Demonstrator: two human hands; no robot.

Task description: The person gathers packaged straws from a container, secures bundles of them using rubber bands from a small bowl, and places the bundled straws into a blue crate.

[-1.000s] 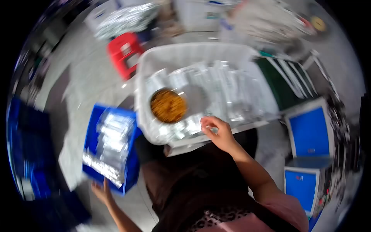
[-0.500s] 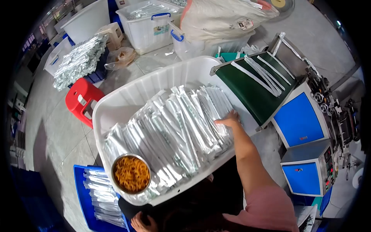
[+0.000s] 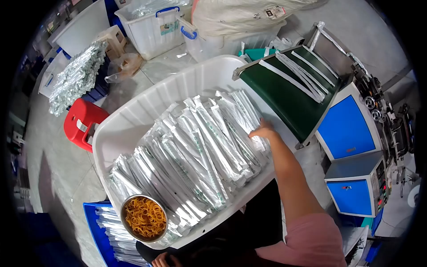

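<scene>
Many long, thin white packets (image 3: 178,155) with faint green print lie side by side in a large white plastic tub (image 3: 133,115). My right hand (image 3: 263,130) rests against the right end of this row, thumb spread from the fingers, part of which the packets hide. On the tub's near left corner sits a round metal bowl (image 3: 123,219) full of orange-brown rubber bands (image 3: 146,217). My left hand (image 3: 165,260) is low by my dark-clothed lap, fingers loosely bent, partly cut off by the frame edge; nothing shows in it.
Right of the tub, a green conveyor belt (image 3: 275,100) carries several loose packets. Beyond it stands a machine with blue panels (image 3: 349,129). A red stool (image 3: 80,124) and a blue crate (image 3: 95,218) of packets are at left. Bins and a large white sack (image 3: 235,20) stand behind.
The view has shifted, so the tub and bowl appear lower and further left. My right hand stays at the right end of the row. Less of my left hand shows.
</scene>
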